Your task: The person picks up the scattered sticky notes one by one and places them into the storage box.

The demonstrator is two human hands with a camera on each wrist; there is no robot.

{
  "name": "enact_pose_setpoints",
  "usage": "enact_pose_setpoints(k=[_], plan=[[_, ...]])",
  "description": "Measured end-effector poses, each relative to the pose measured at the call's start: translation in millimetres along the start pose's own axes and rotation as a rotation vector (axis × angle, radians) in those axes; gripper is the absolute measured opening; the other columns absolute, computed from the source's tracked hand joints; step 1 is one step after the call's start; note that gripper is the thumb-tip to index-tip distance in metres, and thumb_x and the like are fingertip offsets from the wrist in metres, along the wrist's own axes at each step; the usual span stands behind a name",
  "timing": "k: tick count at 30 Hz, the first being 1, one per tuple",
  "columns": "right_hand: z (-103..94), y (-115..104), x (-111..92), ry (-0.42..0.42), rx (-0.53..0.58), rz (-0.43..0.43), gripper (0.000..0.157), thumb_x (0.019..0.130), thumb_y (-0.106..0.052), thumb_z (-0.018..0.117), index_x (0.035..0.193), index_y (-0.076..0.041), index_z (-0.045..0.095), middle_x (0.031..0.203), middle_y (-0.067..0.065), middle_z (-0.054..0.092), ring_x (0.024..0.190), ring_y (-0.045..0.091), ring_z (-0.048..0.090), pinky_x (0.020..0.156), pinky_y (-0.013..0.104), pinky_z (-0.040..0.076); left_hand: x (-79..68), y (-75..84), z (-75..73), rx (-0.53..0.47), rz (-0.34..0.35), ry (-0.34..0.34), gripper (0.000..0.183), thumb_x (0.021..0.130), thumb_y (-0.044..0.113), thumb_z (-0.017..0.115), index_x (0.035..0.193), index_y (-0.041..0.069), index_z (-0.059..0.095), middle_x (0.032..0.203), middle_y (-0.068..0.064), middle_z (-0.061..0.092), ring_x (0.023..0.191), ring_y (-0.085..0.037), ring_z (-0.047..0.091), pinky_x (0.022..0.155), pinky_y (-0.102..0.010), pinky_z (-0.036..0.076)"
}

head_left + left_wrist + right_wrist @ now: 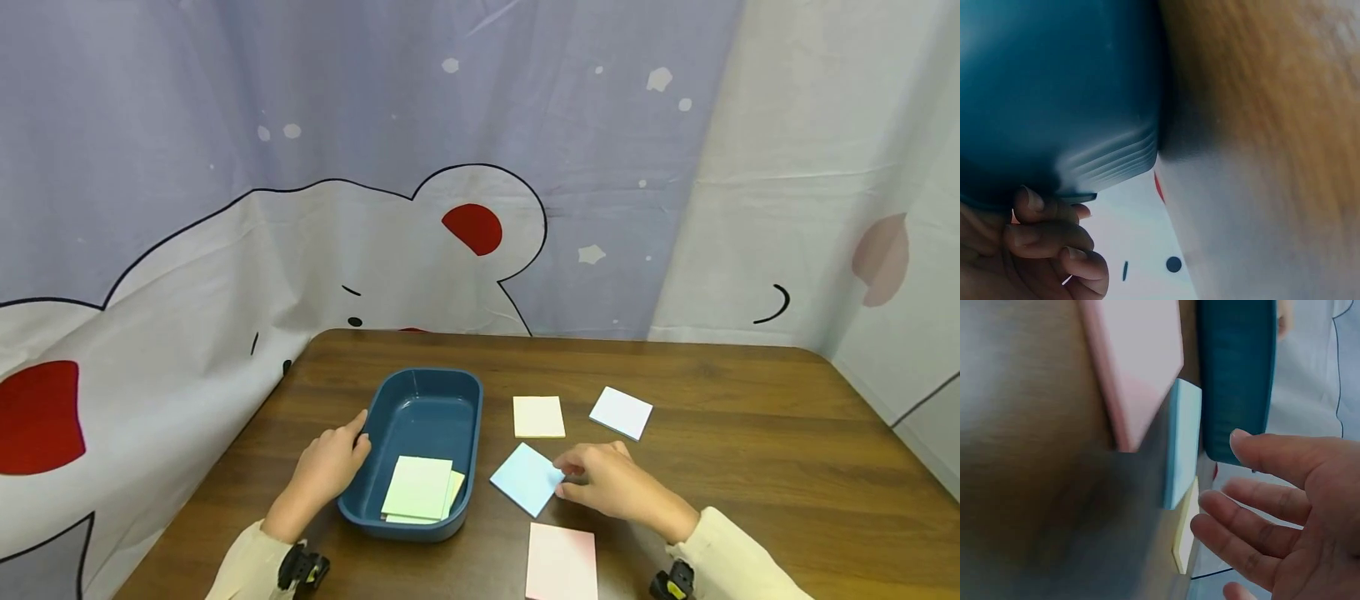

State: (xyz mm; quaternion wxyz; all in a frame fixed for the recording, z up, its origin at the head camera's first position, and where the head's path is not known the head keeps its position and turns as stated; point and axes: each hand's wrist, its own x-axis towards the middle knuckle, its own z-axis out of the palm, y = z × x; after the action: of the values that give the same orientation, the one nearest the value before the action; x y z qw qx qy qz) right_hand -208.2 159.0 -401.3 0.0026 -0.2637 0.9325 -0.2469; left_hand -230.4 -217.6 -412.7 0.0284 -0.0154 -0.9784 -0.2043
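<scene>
A dark blue plastic bin [420, 425] stands on the table, and my left hand [330, 458] holds its left rim. In the left wrist view the curled fingers [1047, 240] show just outside the bin's rim. Inside the bin, at its near end, lie light green sticky note pads [417, 487], overlapping one another. My right hand [611, 479] hovers at the right corner of a light blue sticky note pad [525, 477]. The right wrist view shows its thumb and fingers spread apart, with nothing between them.
Around the blue pad lie a pale yellow pad [538, 417], a white pad [621, 413] and a pink pad [561, 562], the pink one nearest. They rest on the brown wooden table [720, 417]. A patterned curtain [600, 167] hangs behind the table's far edge.
</scene>
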Motion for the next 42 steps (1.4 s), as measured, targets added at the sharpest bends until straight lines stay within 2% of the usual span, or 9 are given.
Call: enact_pose_setpoints(k=[7,12,18,23,27,31,33,36,42], plan=[[9.3,5,-22,-0.042,0.01,-0.051,0.036,0.078,-0.035,0.076,0.102,-0.009,0.071,0.093,-0.004,0.069,0.082,0.008,0.059,0.076,0.033,0.029,-0.7,-1.2,-0.6,-0.002,-0.007,-0.004,0.053,0.097,0.02,0.047,0.145,-0.001,0.039,0.05,-0.002,0.04,0.042,-0.014,0.034,0.045,-0.028,0.031],[15.9,5,-33,-0.036,-0.004,-0.057,0.04,0.076,-0.04,0.076,0.102,-0.01,0.073,0.091,-0.009,0.064,0.076,0.0,0.053,0.074,0.031,0.027,0.1,-1.7,0.2,-0.007,0.009,0.001,0.053,0.097,0.02,0.047,0.145,-0.001,0.039,0.049,-0.001,0.039,0.041,-0.013,0.032,0.045,-0.028,0.03],[20.7,1,-41,-0.023,-0.08,-0.063,0.046,0.076,-0.044,0.075,0.104,-0.008,0.072,0.087,-0.012,0.055,0.071,-0.003,0.044,0.072,0.029,0.025,-0.3,-2.1,0.4,-0.001,0.012,0.006,0.052,0.097,0.02,0.047,0.145,-0.001,0.039,0.049,-0.001,0.04,0.042,-0.013,0.032,0.045,-0.028,0.03],[22.1,-1,-43,-0.006,-0.163,-0.096,0.049,0.073,-0.042,0.077,0.106,-0.007,0.072,0.091,-0.008,0.058,0.075,-0.002,0.048,0.072,0.029,0.025,0.6,-0.8,-0.5,0.003,0.006,0.005,0.052,0.098,0.02,0.047,0.145,0.0,0.039,0.05,-0.002,0.041,0.042,-0.014,0.033,0.045,-0.028,0.03],[24.7,-3,-44,0.014,-0.196,-0.133,0.041,0.072,-0.037,0.078,0.101,-0.007,0.074,0.089,-0.008,0.057,0.076,-0.002,0.051,0.073,0.03,0.027,0.5,-0.2,-0.1,0.002,-0.002,-0.005,0.053,0.098,0.02,0.047,0.145,0.0,0.039,0.051,-0.002,0.041,0.043,-0.014,0.033,0.046,-0.028,0.031],[27.7,-5,-46,0.043,-0.211,-0.167,0.023,0.072,-0.03,0.079,0.087,-0.015,0.073,0.081,-0.012,0.051,0.074,-0.002,0.048,0.072,0.03,0.029,0.2,0.0,0.6,-0.002,-0.007,-0.008,0.053,0.098,0.02,0.047,0.145,0.0,0.039,0.051,-0.002,0.041,0.043,-0.014,0.034,0.046,-0.028,0.031],[28.8,-7,-46,0.046,-0.202,-0.164,0.015,0.071,-0.027,0.079,0.08,-0.019,0.069,0.079,-0.014,0.05,0.074,-0.002,0.046,0.072,0.029,0.027,0.3,-0.1,0.7,-0.003,-0.007,-0.005,0.052,0.098,0.02,0.047,0.145,0.0,0.039,0.051,-0.002,0.041,0.043,-0.014,0.034,0.046,-0.028,0.031],[29.6,-9,-47,0.029,-0.168,-0.131,0.013,0.072,-0.023,0.078,0.075,-0.022,0.067,0.078,-0.015,0.05,0.075,-0.002,0.045,0.07,0.028,0.025,0.2,-0.2,0.6,-0.004,-0.004,0.0,0.052,0.098,0.02,0.047,0.145,0.0,0.039,0.051,-0.002,0.041,0.043,-0.014,0.034,0.046,-0.028,0.031],[30.9,-10,-48,-0.004,-0.119,-0.073,0.013,0.072,-0.021,0.078,0.081,-0.018,0.069,0.081,-0.013,0.054,0.075,0.002,0.048,0.068,0.026,0.025,-0.4,-0.5,0.4,-0.002,-0.001,-0.001,0.052,0.098,0.02,0.047,0.145,0.0,0.039,0.051,-0.002,0.041,0.043,-0.014,0.034,0.046,-0.028,0.031]])
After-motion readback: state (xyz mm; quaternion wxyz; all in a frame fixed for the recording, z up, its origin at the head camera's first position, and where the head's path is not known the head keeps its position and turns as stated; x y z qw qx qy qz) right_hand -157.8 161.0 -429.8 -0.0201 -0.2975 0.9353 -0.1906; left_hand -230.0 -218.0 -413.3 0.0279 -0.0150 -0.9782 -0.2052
